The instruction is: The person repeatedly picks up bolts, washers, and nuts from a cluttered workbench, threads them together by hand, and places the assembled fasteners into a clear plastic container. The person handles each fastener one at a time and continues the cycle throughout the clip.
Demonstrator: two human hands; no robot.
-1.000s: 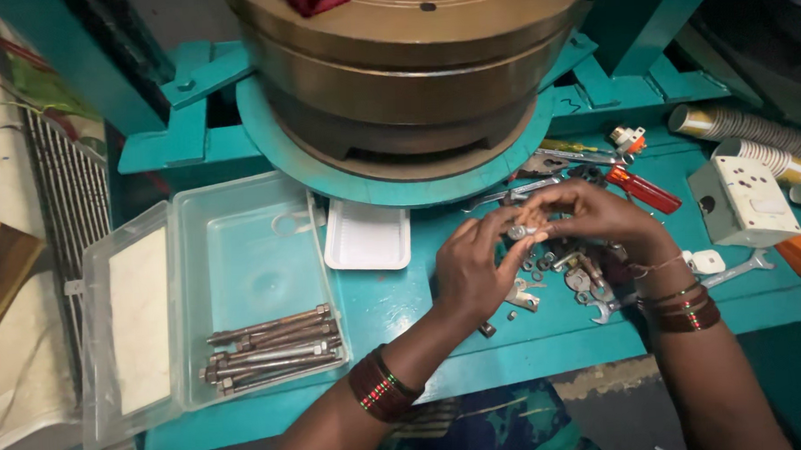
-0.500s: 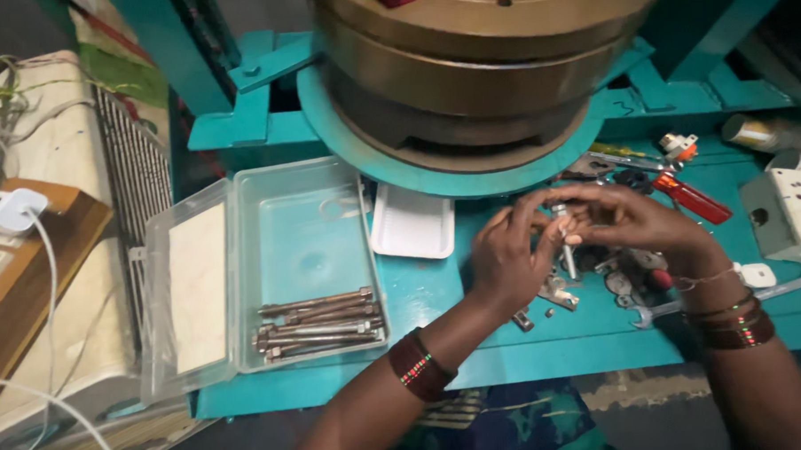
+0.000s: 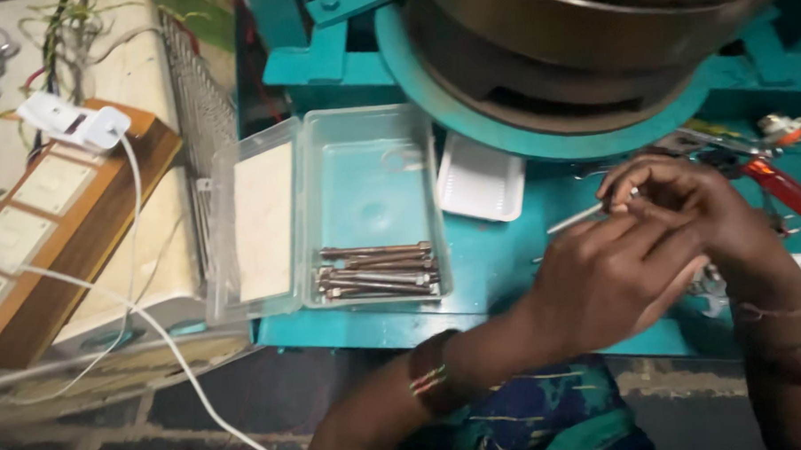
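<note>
My left hand [image 3: 611,275] and my right hand [image 3: 688,197] meet over the teal bench [image 3: 491,266], both gripping one long metal bolt [image 3: 578,217] whose shaft points left from my fingers. The fingertips of both hands pinch its right end, and whatever small part sits there is hidden by my fingers. To the left stands an open clear plastic box [image 3: 368,195] with several similar long bolts [image 3: 380,272] lying along its near side. Bangles ring both wrists.
A large round bronze-coloured machine on a teal base [image 3: 539,114] overhangs the bench. A small white tray [image 3: 481,180] lies under its rim. Red-handled tools [image 3: 785,185] lie at the right. A wooden switch board [image 3: 63,219] with a white plug and cable sits far left.
The view has swung right and down, so the box now sits mid-frame. My hands have stayed together on the bolt, with its shaft now sticking out to the left.
</note>
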